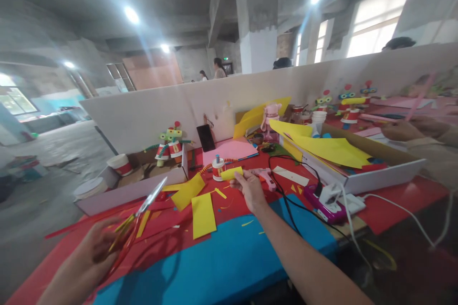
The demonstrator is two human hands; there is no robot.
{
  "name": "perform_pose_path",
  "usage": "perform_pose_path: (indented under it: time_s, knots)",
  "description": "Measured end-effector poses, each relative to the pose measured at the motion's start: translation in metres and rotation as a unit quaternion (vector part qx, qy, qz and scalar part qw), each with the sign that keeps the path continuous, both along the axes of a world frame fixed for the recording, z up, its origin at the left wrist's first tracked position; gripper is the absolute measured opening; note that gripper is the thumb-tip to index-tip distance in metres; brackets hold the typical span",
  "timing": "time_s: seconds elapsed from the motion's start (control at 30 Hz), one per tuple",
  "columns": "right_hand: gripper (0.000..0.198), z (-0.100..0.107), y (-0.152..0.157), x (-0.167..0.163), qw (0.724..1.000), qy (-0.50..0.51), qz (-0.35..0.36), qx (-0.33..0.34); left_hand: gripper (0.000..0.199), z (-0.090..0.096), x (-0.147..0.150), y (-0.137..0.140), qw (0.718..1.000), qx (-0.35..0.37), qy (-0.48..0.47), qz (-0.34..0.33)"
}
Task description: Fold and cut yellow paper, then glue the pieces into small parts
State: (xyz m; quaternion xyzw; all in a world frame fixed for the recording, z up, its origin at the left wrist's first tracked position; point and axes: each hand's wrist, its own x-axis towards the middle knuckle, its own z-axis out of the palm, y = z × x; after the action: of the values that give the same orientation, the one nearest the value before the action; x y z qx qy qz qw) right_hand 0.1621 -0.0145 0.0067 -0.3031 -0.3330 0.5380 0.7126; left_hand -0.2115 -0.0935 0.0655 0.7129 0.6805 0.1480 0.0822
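Note:
My left hand (pixel 93 248) is closed around the handles of a pair of scissors (pixel 153 196), whose blades point up and away. Between the fingers of my right hand (pixel 251 191) is a small yellow paper roll (pixel 231 173), held level above the table. Just behind it stands a small paper cup (pixel 217 169) with a blue piece on top and coiled arms at its sides. Two yellow paper pieces (pixel 204 216) and thin offcuts lie on the red sheet (pixel 229 200) between my hands. A pink glue gun (pixel 266 178) rests just past my right hand.
A box with paper-cup robots (pixel 175 145) is at left, and a white box (pixel 379 183) of yellow sheets at right. A purple power strip (pixel 325 205) trails cables. A phone (pixel 206 138) leans on the white divider (pixel 161 105). Another person's hands (pixel 411 128) are at far right.

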Motion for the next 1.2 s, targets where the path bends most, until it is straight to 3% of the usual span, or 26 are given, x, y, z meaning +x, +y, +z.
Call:
perform_pose_path:
  time_s: [0.07,0.1,0.17,0.23,0.3,0.37,0.47,0.67,1.2]
  knots:
    - [0.036,0.001,-0.001,0.0,1.0,0.0,0.001,-0.01,0.056,0.011,0.023,0.005,0.986,0.018,-0.163,-0.043]
    - [0.037,0.002,-0.001,0.0,1.0,0.0,0.004,-0.013,0.058,0.015,0.039,0.011,0.981,0.026,-0.182,-0.068]
    - [0.039,0.003,-0.001,0.001,1.0,0.001,0.01,-0.01,0.063,0.023,0.077,0.028,0.988,0.04,-0.114,-0.091]
    - [0.039,0.004,0.001,0.002,1.0,0.002,0.014,0.004,0.052,0.028,0.114,0.047,0.993,0.076,-0.001,-0.089]
    - [0.038,0.004,0.003,0.006,1.0,-0.006,0.013,0.019,0.047,0.029,0.142,0.062,0.985,0.09,0.051,-0.141]
    - [0.036,0.003,0.006,0.01,0.999,-0.024,0.006,0.026,0.06,0.024,0.16,0.073,0.971,0.1,0.064,-0.207]
    - [0.035,0.0,0.01,0.017,0.998,-0.058,-0.009,0.025,0.074,0.006,0.167,0.078,0.966,0.106,0.086,-0.221]
    - [0.035,-0.004,0.011,0.023,0.991,-0.127,0.002,0.028,0.071,-0.02,0.156,0.077,0.956,0.127,0.149,-0.218]
    - [0.029,0.003,0.0,0.016,0.986,-0.156,0.05,0.045,0.071,-0.015,0.169,0.066,0.958,0.065,0.177,-0.215]
